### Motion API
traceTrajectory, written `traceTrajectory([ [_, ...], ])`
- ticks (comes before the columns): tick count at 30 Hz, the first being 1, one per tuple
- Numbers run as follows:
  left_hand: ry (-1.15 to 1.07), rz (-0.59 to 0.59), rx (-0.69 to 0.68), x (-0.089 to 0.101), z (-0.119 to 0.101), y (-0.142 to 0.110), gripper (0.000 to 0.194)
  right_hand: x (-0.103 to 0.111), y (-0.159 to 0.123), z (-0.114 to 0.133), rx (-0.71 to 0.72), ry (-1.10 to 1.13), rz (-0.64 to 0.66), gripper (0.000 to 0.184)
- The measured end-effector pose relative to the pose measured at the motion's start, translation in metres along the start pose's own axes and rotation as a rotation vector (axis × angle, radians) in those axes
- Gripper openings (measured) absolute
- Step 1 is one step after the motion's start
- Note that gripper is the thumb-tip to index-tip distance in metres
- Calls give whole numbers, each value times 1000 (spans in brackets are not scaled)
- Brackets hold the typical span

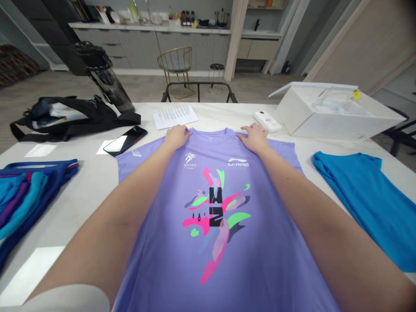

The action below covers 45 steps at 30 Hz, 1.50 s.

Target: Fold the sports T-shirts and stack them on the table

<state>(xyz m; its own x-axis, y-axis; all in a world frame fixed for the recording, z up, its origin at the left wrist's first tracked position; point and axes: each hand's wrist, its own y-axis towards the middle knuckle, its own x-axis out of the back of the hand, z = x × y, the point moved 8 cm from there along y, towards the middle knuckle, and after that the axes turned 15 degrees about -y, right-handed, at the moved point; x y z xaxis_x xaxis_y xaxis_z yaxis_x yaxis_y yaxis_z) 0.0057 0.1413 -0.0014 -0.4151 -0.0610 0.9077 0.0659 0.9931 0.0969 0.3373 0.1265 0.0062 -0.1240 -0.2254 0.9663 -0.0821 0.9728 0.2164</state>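
A purple shirt (224,199) lies flat in front of the person, its bottom near and its neck far. It has pink, green and black shapes on its front. Both hands rest at the top of it, one on each side of the neck hole. The left hand (176,138) has its fingers close together on the cloth; I can't tell if they pinch it. The right hand (255,138) has its fingers a little apart, with the thumb and tips touching the cloth.

The shirt is on a white desk (87,182). To the left is a pile of blue and purple clothes (32,190), and to the right is a bright blue piece of cloth (367,199). A black phone (126,141) is just beside the left sleeve. Farther off are a small white thing (267,121) and a sheet of paper (175,117). Past the desk are a gold chair (176,65), a black stool (216,67) and grey cupboards (169,45).

A black bag (68,115) is open, with something pale inside. Near it is a big see-through bottle (112,82) with a black lid. An open white box (331,120) holds pale things, too blurry to name. Far back, a shiny pot (222,18) sits above the cupboards.
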Motion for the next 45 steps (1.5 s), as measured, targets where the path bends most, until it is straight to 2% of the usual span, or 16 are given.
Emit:
traceTrajectory([
  [3,-4,21,42,-4,-4,19,32,-7,17,17,-17,-18,44,38],
  [9,-112,-163,139,5,-7,37,38,-7,40,23,-190,1,17,40],
  [11,-187,-185,131,1,-8,35,45,-8,39,24,-169,57,11,41],
  [15,-237,-184,-37,-3,-7,7,57,-7,9,5,-158,161,-28,53],
  [18,-227,-125,-62,-1,20,-29,65,-18,-29,-29,-188,136,73,64],
  [21,-147,15,75,1,69,-64,72,-37,-62,-71,-246,50,255,75],
  [24,-18,102,100,13,106,-86,73,-46,-75,-107,-247,-9,328,83],
  [26,30,120,84,22,116,-92,72,-46,-75,-120,-214,-18,329,83],
  [29,43,103,42,36,99,-98,68,-34,-74,-117,-179,4,280,78],
  [32,18,54,-30,41,51,-113,67,-13,-87,-77,-105,15,195,73],
  [35,-20,181,-101,21,8,-140,68,-1,-115,-21,60,8,194,69],
  [37,-17,249,-115,9,0,-157,69,0,-134,-6,100,-1,215,68],
  [39,3,242,-92,6,9,-168,68,-2,-147,-17,45,-18,235,68],
  [42,42,168,-6,18,33,-177,66,-6,-158,-61,-105,-39,272,70],
  [44,69,99,-8,29,33,-184,65,-2,-164,-80,-179,-52,270,72],
  [45,74,66,-41,33,24,-191,64,4,-169,-80,-187,-59,248,73],
])
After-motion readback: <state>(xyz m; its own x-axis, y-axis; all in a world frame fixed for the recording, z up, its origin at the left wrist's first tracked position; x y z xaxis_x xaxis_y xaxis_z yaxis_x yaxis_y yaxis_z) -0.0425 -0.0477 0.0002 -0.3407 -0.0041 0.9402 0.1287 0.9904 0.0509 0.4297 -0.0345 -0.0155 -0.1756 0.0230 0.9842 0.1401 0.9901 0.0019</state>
